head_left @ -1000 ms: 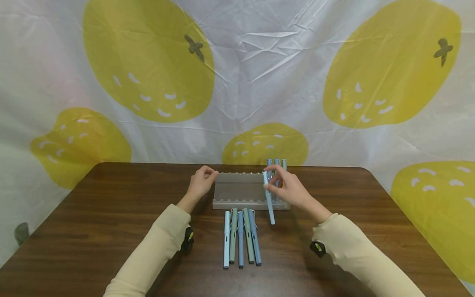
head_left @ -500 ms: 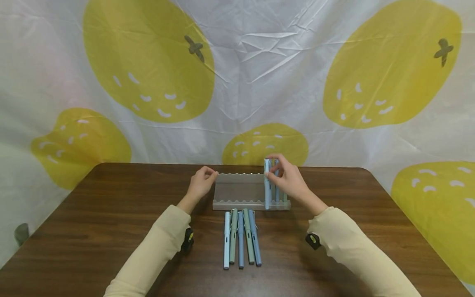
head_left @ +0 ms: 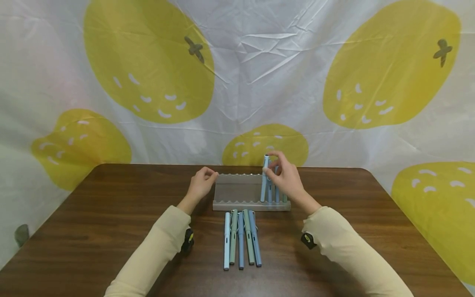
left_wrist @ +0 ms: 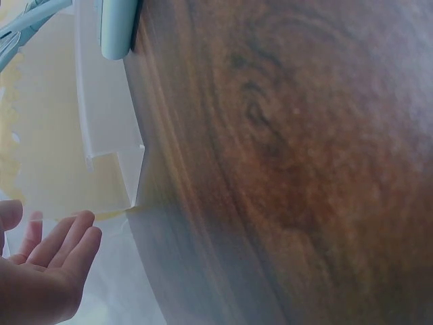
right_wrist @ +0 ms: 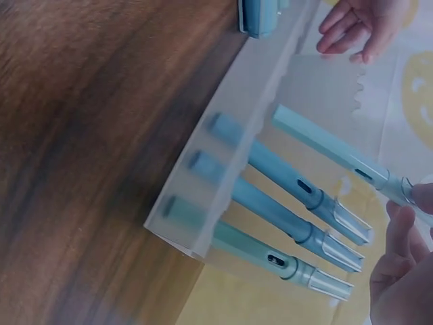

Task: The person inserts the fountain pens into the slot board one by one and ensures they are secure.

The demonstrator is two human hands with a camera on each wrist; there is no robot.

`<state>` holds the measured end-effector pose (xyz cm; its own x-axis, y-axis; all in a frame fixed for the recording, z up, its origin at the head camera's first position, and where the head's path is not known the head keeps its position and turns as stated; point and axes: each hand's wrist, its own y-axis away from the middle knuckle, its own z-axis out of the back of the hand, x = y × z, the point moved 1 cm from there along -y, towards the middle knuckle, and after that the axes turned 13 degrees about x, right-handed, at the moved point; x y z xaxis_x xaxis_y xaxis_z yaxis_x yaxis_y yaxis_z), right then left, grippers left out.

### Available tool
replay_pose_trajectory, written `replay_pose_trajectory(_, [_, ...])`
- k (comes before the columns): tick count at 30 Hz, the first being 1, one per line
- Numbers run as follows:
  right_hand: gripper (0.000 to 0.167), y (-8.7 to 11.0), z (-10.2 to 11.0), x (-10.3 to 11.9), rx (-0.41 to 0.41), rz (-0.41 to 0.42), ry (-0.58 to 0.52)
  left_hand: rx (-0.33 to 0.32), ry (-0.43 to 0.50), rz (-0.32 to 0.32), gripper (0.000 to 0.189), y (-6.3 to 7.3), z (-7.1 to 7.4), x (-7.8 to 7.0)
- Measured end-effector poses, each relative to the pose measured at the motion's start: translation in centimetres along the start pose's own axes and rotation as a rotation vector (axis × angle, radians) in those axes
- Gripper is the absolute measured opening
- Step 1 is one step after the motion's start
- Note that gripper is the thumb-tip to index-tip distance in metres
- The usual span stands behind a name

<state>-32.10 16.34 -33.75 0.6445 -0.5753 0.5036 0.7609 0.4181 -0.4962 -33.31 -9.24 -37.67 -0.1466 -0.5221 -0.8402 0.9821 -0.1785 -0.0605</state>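
Observation:
My right hand [head_left: 288,177] pinches a light blue capped pen [head_left: 264,181] near its clip, at the right part of a clear scalloped pen rack [head_left: 237,205]. The pen stands nearly upright in the head view. In the right wrist view its lower end [right_wrist: 287,120] is above the front lip, left of the seated pens. Two blue pens [right_wrist: 284,175] and a green pen [right_wrist: 257,247] lean in the rack's right-hand slots. My left hand [head_left: 201,181] holds the rack's upper left corner between thumb and fingertips, its other fingers [left_wrist: 81,250] loosely extended.
In front of the rack, several light blue, green and blue pens [head_left: 241,241] lie side by side on the brown wooden table [head_left: 148,181]. Behind the table hangs a white cloth [head_left: 259,90] with yellow fruit prints.
The light blue pen has gone from tilted in front of the rack to upright over its front lip, then slightly up and left. The left hand has stayed at the corner.

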Motion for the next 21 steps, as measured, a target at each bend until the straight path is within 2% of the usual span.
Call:
replay_pose_trajectory(6, [0.039, 0.49, -0.62, -0.22, -0.015, -0.010, 0.033, -0.002, -0.002, -0.006, 0.024, 0.08, -0.07, 0.13])
replay_pose_trajectory(13, [0.039, 0.91, -0.98, -0.41, 0.015, 0.016, 0.025, -0.005, -0.002, -0.007, 0.024, 0.12, -0.07, 0.02])
replay_pose_trajectory(21, [0.038, 1.00, -1.04, -0.53, 0.050, 0.010, 0.018, -0.018, -0.027, -0.016, 0.024, 0.24, -0.01, -0.13])
